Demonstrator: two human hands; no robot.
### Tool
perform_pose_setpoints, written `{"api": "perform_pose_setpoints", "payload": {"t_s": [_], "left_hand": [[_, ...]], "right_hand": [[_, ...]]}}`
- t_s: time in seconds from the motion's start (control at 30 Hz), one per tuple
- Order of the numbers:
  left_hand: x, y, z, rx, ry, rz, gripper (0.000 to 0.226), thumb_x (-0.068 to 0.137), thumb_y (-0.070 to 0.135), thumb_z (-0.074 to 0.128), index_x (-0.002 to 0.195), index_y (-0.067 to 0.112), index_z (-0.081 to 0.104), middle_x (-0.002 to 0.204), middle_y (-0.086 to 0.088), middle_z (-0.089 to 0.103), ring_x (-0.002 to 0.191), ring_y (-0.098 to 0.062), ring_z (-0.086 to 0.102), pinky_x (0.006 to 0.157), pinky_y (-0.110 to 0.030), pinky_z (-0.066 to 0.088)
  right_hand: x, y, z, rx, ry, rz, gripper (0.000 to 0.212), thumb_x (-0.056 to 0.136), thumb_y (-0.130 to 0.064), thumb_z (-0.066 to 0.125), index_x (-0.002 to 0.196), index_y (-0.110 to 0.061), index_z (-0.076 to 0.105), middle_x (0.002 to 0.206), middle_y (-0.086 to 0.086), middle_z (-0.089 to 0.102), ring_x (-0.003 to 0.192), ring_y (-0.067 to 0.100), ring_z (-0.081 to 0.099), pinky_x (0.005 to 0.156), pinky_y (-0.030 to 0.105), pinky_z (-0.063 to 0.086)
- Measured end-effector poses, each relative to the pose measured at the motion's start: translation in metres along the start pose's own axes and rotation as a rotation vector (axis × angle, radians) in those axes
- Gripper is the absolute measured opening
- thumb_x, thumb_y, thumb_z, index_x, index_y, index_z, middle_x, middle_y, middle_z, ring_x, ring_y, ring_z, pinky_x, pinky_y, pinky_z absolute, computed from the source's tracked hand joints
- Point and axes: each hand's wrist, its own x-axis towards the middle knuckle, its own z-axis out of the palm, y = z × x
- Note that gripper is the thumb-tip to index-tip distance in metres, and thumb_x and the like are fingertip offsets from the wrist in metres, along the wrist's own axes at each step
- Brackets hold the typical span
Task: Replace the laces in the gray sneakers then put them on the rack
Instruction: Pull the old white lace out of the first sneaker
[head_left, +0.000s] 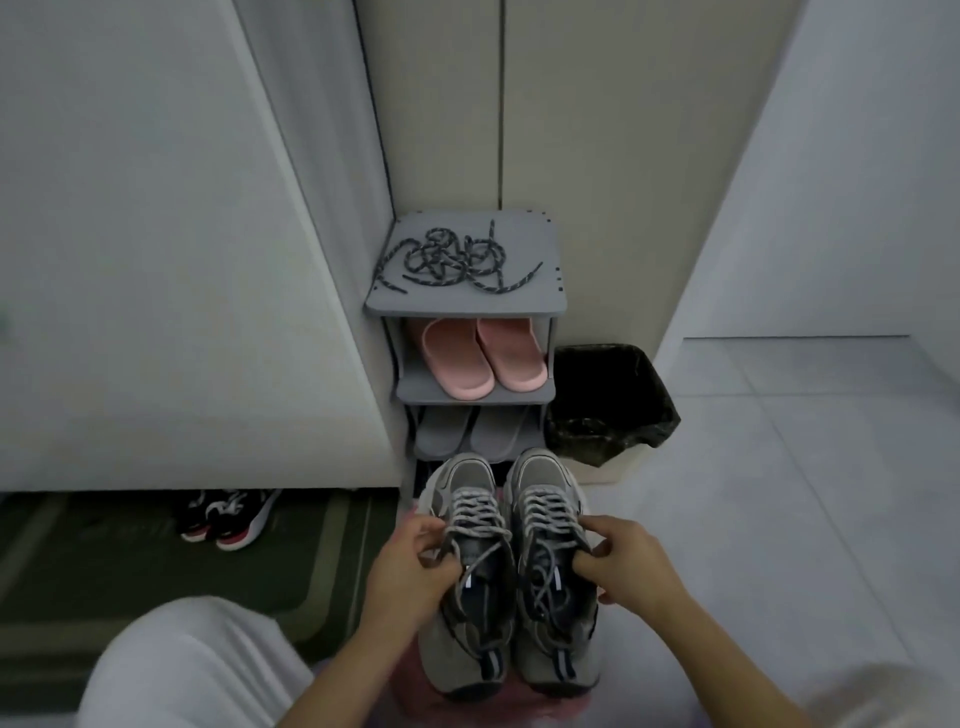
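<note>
The gray sneakers (540, 480) are set side by side, low down and just in front of the rack (545, 306), toes pointed at it. The left hand (410, 566) is closed in a pinch on the pale laces (475, 506) of the sneaker on that side. The right hand (628, 561) is curled round the lace ends by the tongue of the other. Both shoes are seen fully threaded in pale lace, so nothing is judged swapped yet. A tangle of dark speckled laces (457, 257) is laid on the rack's top shelf, well apart from the shoes; these are taken for the replacements. Left to be done: old laces drawn out, dark ones threaded in, the pair shelved. Pink slippers (483, 358) are parked one shelf down.
</note>
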Motion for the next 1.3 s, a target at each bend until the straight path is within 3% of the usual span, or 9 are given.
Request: {"api": "perform_pose_setpoints", "payload": {"t_s": [0.33, 0.5, 0.57, 0.7, 0.77, 0.9, 1.0, 1.17, 1.3], "left_hand": [[0.01, -0.013, -0.009, -0.036, 0.002, -0.044, 0.033, 0.075, 0.001, 0.068, 0.083, 0.029, 0.053, 0.088, 0.008, 0.066, 0.077, -0.011, 0.066, 0.08, -0.032, 0.052], [0.014, -0.021, -0.012, -0.044, 0.011, -0.031, 0.034, 0.074, -0.002, 0.068, 0.081, 0.029, 0.054, 0.086, 0.01, 0.065, 0.091, -0.013, 0.065, 0.075, -0.017, 0.047], [0.013, -0.021, -0.013, -0.014, -0.006, -0.013, 0.032, 0.075, 0.002, 0.069, 0.079, 0.03, 0.055, 0.087, 0.011, 0.064, 0.092, -0.011, 0.064, 0.077, -0.019, 0.048], [0.012, -0.019, -0.014, 0.096, -0.052, 0.029, 0.025, 0.079, 0.013, 0.069, 0.085, 0.032, 0.053, 0.094, 0.009, 0.06, 0.075, -0.001, 0.059, 0.072, -0.022, 0.047], [0.011, -0.018, -0.012, 0.123, -0.059, 0.026, 0.025, 0.081, 0.014, 0.067, 0.095, 0.026, 0.05, 0.096, 0.005, 0.059, 0.074, -0.006, 0.059, 0.072, -0.025, 0.047], [0.004, -0.014, -0.006, 0.16, -0.029, 0.055, 0.032, 0.082, 0.016, 0.067, 0.109, 0.019, 0.049, 0.108, -0.002, 0.058, 0.099, -0.016, 0.057, 0.088, -0.031, 0.048], [-0.002, -0.007, 0.001, 0.267, 0.089, 0.146, 0.057, 0.083, 0.025, 0.066, 0.134, 0.012, 0.043, 0.13, -0.006, 0.047, 0.122, -0.02, 0.043, 0.1, -0.029, 0.036], [-0.011, 0.014, 0.021, 0.48, 0.083, 0.354, 0.042, 0.085, 0.04, 0.061, 0.123, 0.022, 0.055, 0.137, 0.004, 0.045, 0.131, -0.015, 0.034, 0.112, -0.033, 0.026], [-0.007, 0.026, 0.04, 0.657, -0.065, 0.283, 0.048, 0.085, 0.055, 0.054, 0.128, 0.033, 0.05, 0.148, 0.01, 0.033, 0.141, -0.016, 0.018, 0.116, -0.051, 0.009]], "right_hand": [[0.013, -0.008, 0.012, -0.039, -0.003, 0.007, 0.039, 0.079, -0.018, 0.062, 0.116, -0.029, 0.064, 0.068, 0.008, 0.071, 0.064, 0.023, 0.069, 0.059, 0.032, 0.059], [0.017, -0.002, 0.011, -0.077, 0.009, 0.004, 0.038, 0.079, -0.018, 0.061, 0.115, -0.031, 0.064, 0.072, 0.007, 0.072, 0.067, 0.022, 0.069, 0.06, 0.033, 0.059], [0.017, 0.0, 0.012, -0.082, 0.012, -0.005, 0.038, 0.08, -0.02, 0.061, 0.116, -0.031, 0.063, 0.072, 0.005, 0.072, 0.067, 0.02, 0.069, 0.06, 0.031, 0.059], [0.018, 0.004, 0.015, -0.164, 0.022, -0.038, 0.044, 0.082, -0.032, 0.063, 0.126, -0.029, 0.058, 0.077, -0.001, 0.07, 0.068, 0.011, 0.064, 0.065, 0.025, 0.053], [0.016, 0.007, 0.015, -0.204, 0.013, -0.037, 0.05, 0.083, -0.041, 0.064, 0.13, -0.027, 0.053, 0.08, -0.003, 0.067, 0.073, 0.012, 0.062, 0.061, 0.019, 0.046], [0.01, 0.009, 0.019, -0.078, 0.13, -0.018, 0.038, 0.087, -0.042, 0.06, 0.115, -0.017, 0.065, 0.085, -0.004, 0.064, 0.082, 0.013, 0.061, 0.07, 0.022, 0.046], [0.014, 0.006, 0.021, 0.043, 0.231, -0.02, 0.025, 0.09, -0.03, 0.059, 0.098, -0.01, 0.072, 0.072, -0.006, 0.062, 0.068, 0.01, 0.058, 0.067, 0.023, 0.041], [0.019, 0.002, 0.027, 0.12, 0.239, 0.011, 0.013, 0.085, -0.019, 0.067, 0.09, -0.008, 0.072, 0.081, 0.003, 0.066, 0.076, 0.015, 0.059, 0.069, 0.022, 0.041], [0.023, 0.001, 0.025, 0.104, 0.24, -0.005, 0.006, 0.082, -0.014, 0.068, 0.076, -0.013, 0.07, 0.073, 0.001, 0.065, 0.071, 0.013, 0.06, 0.061, 0.018, 0.042]]}}
